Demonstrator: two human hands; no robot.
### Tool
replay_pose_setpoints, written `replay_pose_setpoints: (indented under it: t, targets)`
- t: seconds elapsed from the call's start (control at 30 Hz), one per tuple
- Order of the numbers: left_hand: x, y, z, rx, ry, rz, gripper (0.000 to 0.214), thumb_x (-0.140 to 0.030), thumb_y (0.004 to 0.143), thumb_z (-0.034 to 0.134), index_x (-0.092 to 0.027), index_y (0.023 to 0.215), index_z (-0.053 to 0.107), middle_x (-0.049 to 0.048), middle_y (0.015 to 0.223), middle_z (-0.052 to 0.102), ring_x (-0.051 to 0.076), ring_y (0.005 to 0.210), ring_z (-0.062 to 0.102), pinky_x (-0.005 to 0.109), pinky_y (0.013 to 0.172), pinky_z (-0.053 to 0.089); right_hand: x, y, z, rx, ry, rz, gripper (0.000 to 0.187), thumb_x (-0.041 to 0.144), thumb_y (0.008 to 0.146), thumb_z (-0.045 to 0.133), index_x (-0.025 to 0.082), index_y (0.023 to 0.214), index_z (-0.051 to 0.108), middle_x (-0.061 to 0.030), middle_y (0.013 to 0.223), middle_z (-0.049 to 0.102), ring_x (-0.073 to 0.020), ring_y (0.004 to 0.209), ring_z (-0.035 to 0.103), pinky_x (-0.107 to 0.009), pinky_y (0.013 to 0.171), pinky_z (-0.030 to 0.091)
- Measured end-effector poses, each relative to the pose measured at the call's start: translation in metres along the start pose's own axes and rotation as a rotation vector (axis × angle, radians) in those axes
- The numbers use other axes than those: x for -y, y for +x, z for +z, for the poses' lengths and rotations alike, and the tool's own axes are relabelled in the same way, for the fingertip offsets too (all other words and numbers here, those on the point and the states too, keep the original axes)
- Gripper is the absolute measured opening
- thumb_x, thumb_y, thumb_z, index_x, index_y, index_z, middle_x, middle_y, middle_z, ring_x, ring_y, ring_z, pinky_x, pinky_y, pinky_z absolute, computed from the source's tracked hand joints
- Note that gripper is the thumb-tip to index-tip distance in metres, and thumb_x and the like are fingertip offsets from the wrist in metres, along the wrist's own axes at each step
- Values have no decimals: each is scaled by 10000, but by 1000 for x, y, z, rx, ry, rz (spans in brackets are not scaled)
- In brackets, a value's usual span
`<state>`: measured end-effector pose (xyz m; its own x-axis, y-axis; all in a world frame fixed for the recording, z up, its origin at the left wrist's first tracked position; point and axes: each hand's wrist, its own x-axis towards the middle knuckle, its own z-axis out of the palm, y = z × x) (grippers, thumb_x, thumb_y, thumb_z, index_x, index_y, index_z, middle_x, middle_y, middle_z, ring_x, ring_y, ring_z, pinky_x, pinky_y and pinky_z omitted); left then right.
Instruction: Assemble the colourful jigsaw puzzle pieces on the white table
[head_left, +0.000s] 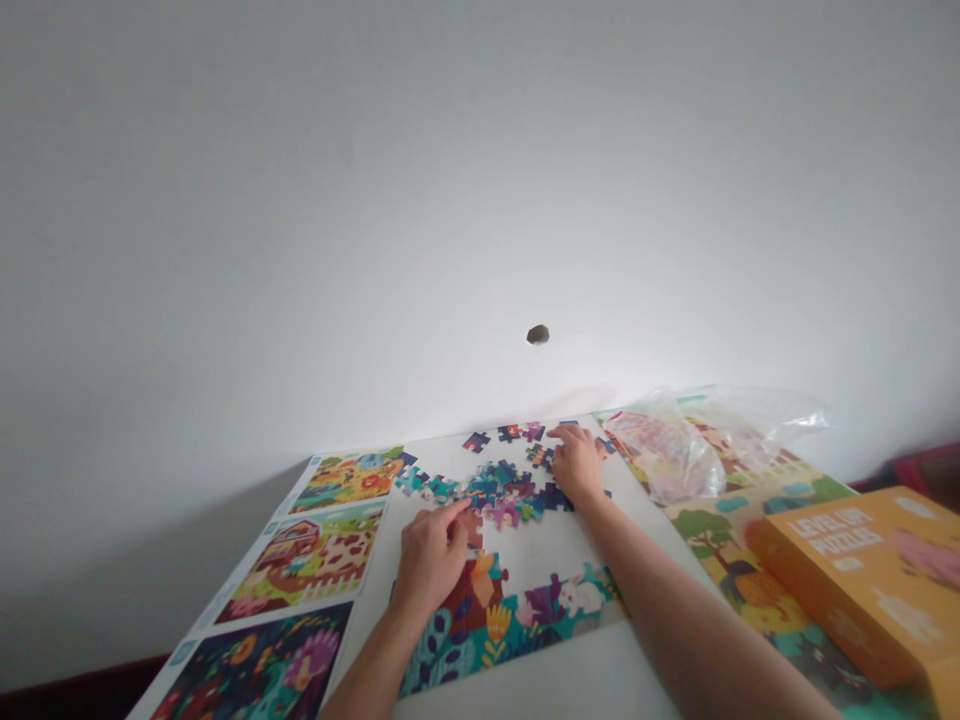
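Note:
Loose jigsaw puzzle pieces lie in a pile on a white surface, mostly teal, purple and dark blue. My left hand is at the pile's near left edge, index finger stretched onto the pieces and thumb apart. Beside its fingers lies a brown piece. On the far right of the pile is my right hand, its index finger reaching left near a few scattered pieces; its other fingers are partly hidden. Nearer to me, a joined puzzle section shows a white rabbit, plants and a fox-like figure.
Picture sheets run down the left side. A crumpled clear plastic bag lies at the back right, over printed pictures. An orange puzzle box stands at the right. Behind rises a white wall with a small hole.

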<state>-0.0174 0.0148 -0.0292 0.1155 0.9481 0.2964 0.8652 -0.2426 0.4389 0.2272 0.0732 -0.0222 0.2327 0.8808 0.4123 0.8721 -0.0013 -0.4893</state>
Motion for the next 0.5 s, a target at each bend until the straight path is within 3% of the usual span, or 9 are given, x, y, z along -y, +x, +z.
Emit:
replay_pose_setpoints:
  t: [0.1,0.17,0.33,0.5]
  targets:
    - [0,0,0,4,-5,17,387,-113,848,480,-215,1157,688,58,1011,741,184,931,649,325,895,478,15,-6,4,245,38,-378,455,181,875,488,360,1286,563,-13,1357,552,-241,1251,417,-449,1036,260]
    - [0,0,0,7,-4,20,390,-109,849,477,-218,1158,688,57,1027,740,188,942,648,333,909,475,20,-9,6,373,28,-485,408,238,901,509,388,1276,565,5,1338,574,-246,1248,427,-505,1062,211]
    - [-4,-1,-3,9,-11,15,387,-98,846,473,-223,1135,699,49,1070,736,192,972,641,339,930,462,22,-12,7,346,25,-424,204,387,870,632,292,1042,687,-21,1176,659,-247,1138,499,-535,1068,179]
    - [-3,-1,-2,2,-5,36,381,-102,847,477,-212,1138,696,54,1055,739,191,947,642,333,903,470,25,-12,7,331,34,-417,135,330,857,664,259,971,680,-22,1100,681,-235,1104,518,-516,1062,175]
